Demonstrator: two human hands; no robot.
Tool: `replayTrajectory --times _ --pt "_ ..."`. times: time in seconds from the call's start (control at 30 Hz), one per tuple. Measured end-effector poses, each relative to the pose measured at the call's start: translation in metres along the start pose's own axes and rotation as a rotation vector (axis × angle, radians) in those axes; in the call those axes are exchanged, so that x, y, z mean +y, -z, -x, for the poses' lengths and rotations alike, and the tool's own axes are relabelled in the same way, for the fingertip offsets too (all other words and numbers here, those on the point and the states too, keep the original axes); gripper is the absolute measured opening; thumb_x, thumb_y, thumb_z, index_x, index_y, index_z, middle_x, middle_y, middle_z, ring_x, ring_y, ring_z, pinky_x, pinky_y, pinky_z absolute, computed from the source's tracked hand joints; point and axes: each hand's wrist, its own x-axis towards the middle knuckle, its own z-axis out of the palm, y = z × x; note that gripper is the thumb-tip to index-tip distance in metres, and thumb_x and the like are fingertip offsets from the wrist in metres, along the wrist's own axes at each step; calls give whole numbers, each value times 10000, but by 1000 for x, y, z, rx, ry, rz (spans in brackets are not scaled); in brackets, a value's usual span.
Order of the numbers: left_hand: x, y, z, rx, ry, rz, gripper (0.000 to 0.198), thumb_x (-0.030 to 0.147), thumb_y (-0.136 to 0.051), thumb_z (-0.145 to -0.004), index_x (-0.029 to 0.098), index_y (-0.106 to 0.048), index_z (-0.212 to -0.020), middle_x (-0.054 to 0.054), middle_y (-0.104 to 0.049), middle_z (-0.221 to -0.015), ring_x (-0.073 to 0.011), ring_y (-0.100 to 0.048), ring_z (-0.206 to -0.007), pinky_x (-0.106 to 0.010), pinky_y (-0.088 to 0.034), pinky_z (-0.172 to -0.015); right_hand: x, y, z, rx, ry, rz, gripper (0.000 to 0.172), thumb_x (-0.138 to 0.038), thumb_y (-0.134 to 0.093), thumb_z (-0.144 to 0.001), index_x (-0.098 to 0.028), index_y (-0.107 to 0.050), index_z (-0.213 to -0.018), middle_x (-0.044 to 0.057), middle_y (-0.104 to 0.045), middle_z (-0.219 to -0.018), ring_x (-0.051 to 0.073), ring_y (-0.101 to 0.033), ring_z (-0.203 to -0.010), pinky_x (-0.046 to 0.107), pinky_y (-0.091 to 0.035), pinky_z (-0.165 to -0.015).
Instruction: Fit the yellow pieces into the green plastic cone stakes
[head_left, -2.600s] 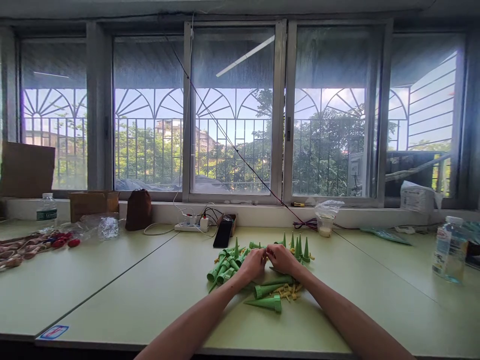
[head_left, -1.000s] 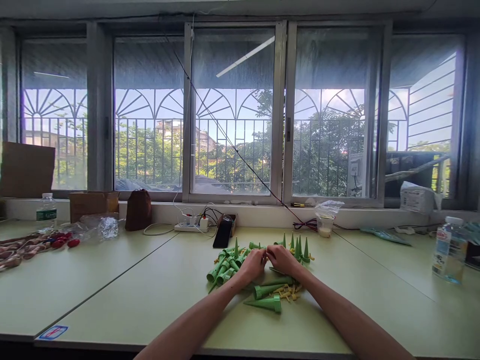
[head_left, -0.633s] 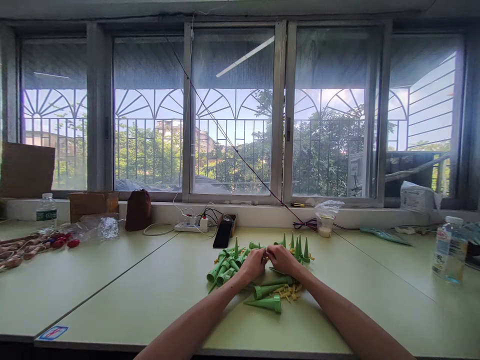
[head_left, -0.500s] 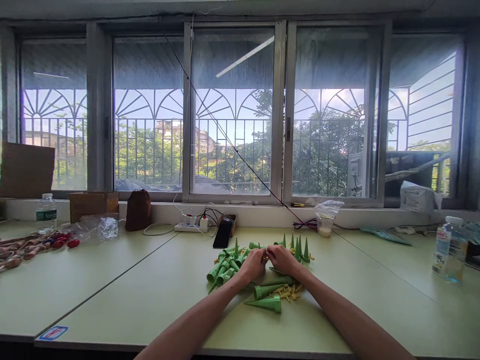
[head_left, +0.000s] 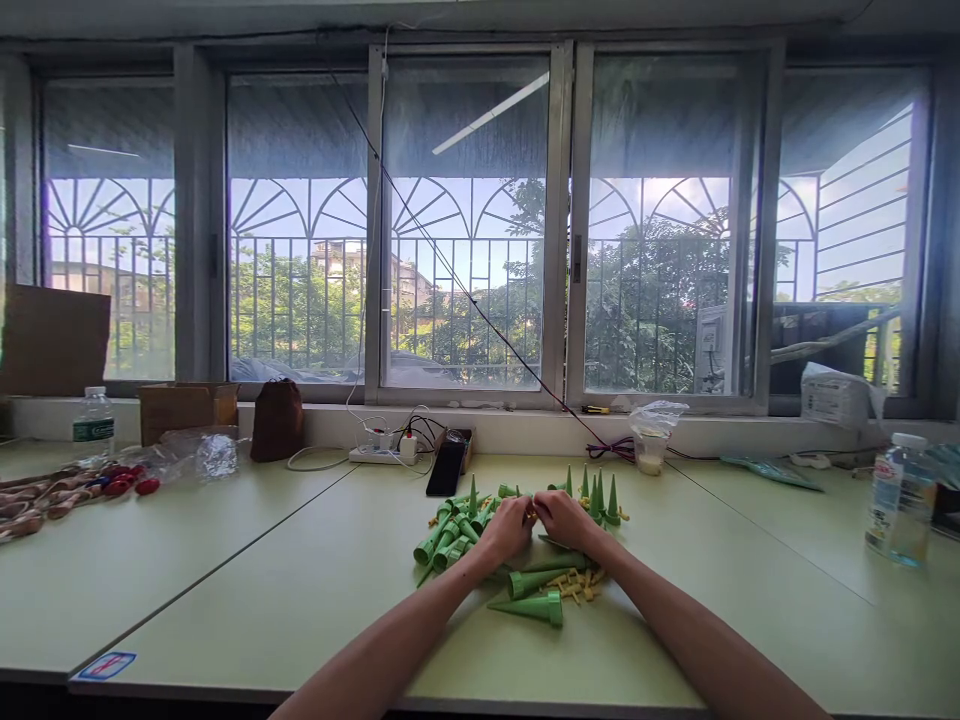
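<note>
My left hand [head_left: 510,528] and my right hand [head_left: 561,516] meet over a pile of green plastic parts, fingertips pinched together. A speck of yellow shows between them; the rest of what they hold is hidden. Left of my hands lie heaped green cone-shaped spikes [head_left: 448,540] with ribbed collars. Several slim green spikes [head_left: 598,496] stand upright beyond my right hand. Between my forearms, small yellow branched plastic pieces [head_left: 576,585] are scattered beside a green spike [head_left: 536,607] lying on its side, closest to me.
On the pale green table [head_left: 300,600], a phone [head_left: 446,466] and a power strip [head_left: 379,454] lie toward the window. A bagged cup [head_left: 649,440] stands behind the parts, a plastic bottle [head_left: 898,500] at right. Wooden-looking pieces [head_left: 45,495] and a brown pouch [head_left: 277,420] are at left.
My fingertips have shifted very slightly against each other. Both arms and the parts on the table look the same.
</note>
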Motion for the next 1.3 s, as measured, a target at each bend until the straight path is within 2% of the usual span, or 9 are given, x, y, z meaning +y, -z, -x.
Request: replayTrajectory --times 0.43,0.8,1.3 --pt "4 4 3 -22 4 -21 154 180 -486 -850 156 -621 -920 -88 -671 -930 -211 -601 -916 -282 -399 -776 1 0 0 -9 13 -22 230 -180 -436 -927 -156 -600 -767 62 -649 -765 135 -556 -691 229 -276 -602" --pt "-1 1 1 -39 14 -31 156 164 -513 -807 164 -603 -934 -89 -672 -980 -212 -598 -948 -282 -397 -801 -1 2 0 6 18 -8 240 -181 -437 -931 -159 -598 -754 53 -650 -758 129 -551 -680 231 -267 -599" --pt "1 2 1 -46 23 -24 138 153 -505 -812 166 -602 -909 -87 -665 -954 -208 -600 -921 -274 -398 -784 -7 8 1 -29 -17 7 250 -183 -435 -935 -150 -609 -758 62 -658 -770 135 -558 -691 234 -270 -604"
